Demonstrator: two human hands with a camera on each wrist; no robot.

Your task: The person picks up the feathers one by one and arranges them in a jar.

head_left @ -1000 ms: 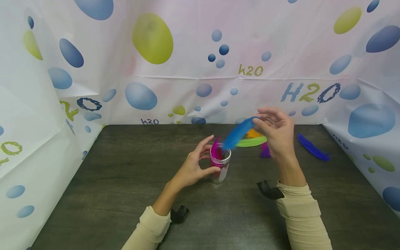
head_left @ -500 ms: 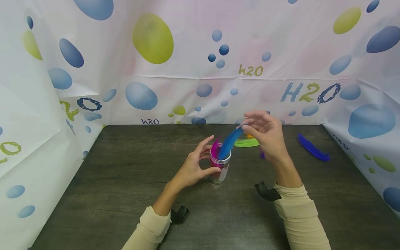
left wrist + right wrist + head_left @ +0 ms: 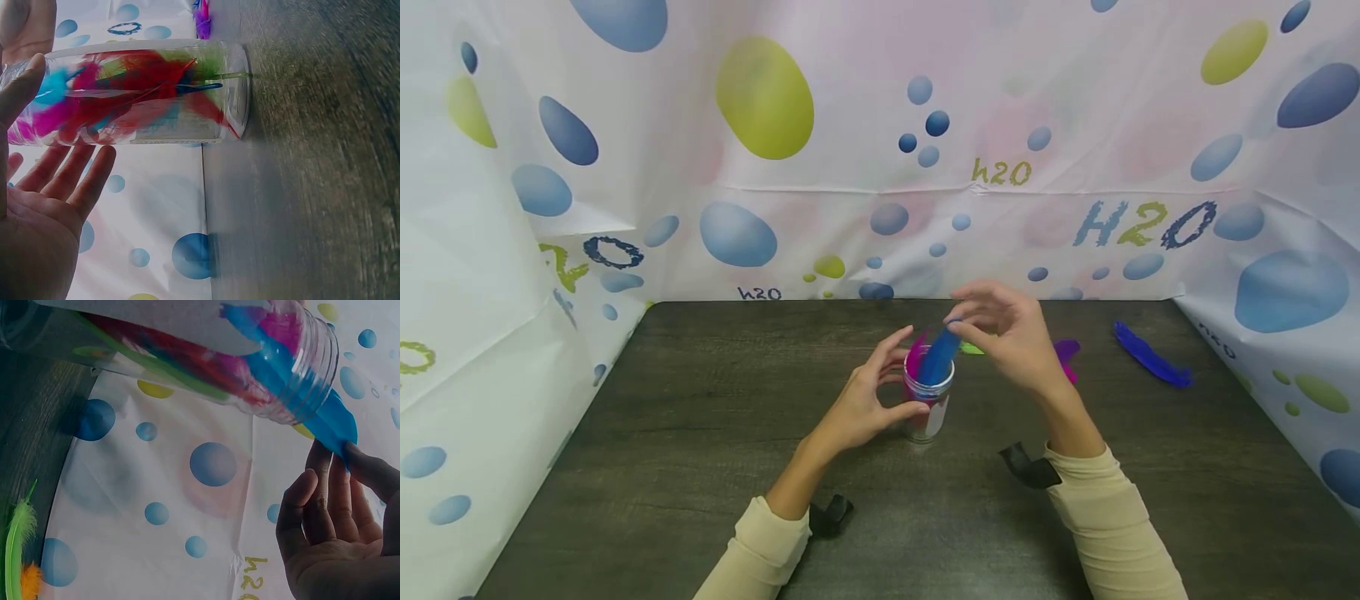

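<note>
Head view: a blue feather (image 3: 938, 358) slants into the clear jar (image 3: 935, 418)

Take the jar as your clock's centre. Your left hand (image 3: 861, 407) sits at nine o'clock, thumb and fingers curved round it below the mouth, presumably so it cannot tip. Your right hand (image 3: 1009, 335), at two o'clock, pinches the feather's upper end between thumb and fingertips; holding it that high probably keeps your knuckles off the rim (the right wrist view shows the lower end already inside). Red feathers (image 3: 134, 87) crowd the jar's middle. At three o'clock lie a purple feather (image 3: 1066, 350), just beside your right hand, and a dark blue feather (image 3: 1152, 356), well apart. The table (image 3: 662, 467) ends at twelve, where the backdrop (image 3: 850, 125) rises; its surface stretches widest towards nine and six, so your arms likely have most room there.
</note>
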